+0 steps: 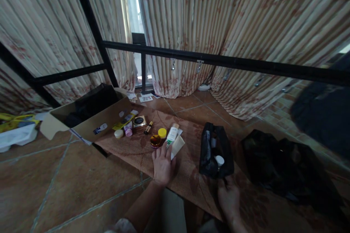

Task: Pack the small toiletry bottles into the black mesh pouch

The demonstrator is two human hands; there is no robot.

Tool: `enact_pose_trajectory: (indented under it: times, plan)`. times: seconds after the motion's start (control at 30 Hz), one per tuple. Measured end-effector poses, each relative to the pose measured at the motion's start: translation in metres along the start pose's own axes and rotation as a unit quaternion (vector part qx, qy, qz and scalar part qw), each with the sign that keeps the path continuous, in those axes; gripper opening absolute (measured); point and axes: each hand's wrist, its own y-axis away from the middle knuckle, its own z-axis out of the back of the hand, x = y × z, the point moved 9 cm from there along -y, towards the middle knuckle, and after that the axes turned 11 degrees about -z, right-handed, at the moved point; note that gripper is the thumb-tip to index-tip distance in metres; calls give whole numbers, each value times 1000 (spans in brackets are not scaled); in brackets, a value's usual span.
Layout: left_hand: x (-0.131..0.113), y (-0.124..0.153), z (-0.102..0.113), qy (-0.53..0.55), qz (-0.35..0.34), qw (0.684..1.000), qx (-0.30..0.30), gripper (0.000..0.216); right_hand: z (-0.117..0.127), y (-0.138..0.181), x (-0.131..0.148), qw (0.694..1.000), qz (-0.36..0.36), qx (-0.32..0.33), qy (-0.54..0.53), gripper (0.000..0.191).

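My left hand (163, 164) reaches over the cloth with its fingers stretched out, fingertips touching the lower end of a white and green tube (172, 133). A cream-coloured tube (178, 146) lies beside it, close to my thumb. Left of these are an amber-lidded jar (155, 140) and a yellow round lid or jar (162, 133). At the right, my right hand (229, 196) is closed on the near end of a black toiletry bag (204, 158). The bag's top gapes, and a white-capped container (219, 160) shows inside. My right fingertips are partly hidden.
Farther left on the cloth-covered bench (188, 185) lie a gold compact (139, 120), a small black and gold tube (148, 127), a purple tube (128, 129) and a cream jar (118, 133). A cardboard box (109, 123) holds black items. Black bags (284, 167) sit at right.
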Motion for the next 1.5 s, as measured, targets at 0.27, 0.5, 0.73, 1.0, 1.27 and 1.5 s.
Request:
enact_pose_trajectory:
  times: [0.27,0.5,0.73,1.0,1.27,1.5]
  plan:
    - [-4,8,9,21,-8,1000,-18,47,-2,-7,-20,998,-34,-3,59,48]
    - [60,1,47,87,81,982,-147,37,-3,-8,-26,996,-46,2,81,48]
    - [164,-47,17,81,211,972,-58,34,-4,-11,-31,994,-57,6,96,50]
    - [161,-73,-21,43,132,989,44,23,-6,-11,-36,987,-98,33,126,53]
    - [177,-68,11,-6,164,986,-25,31,-1,-12,-39,985,-105,15,134,52]
    - [232,-72,46,-99,247,964,-13,31,0,-12,-38,984,-96,1,150,52]
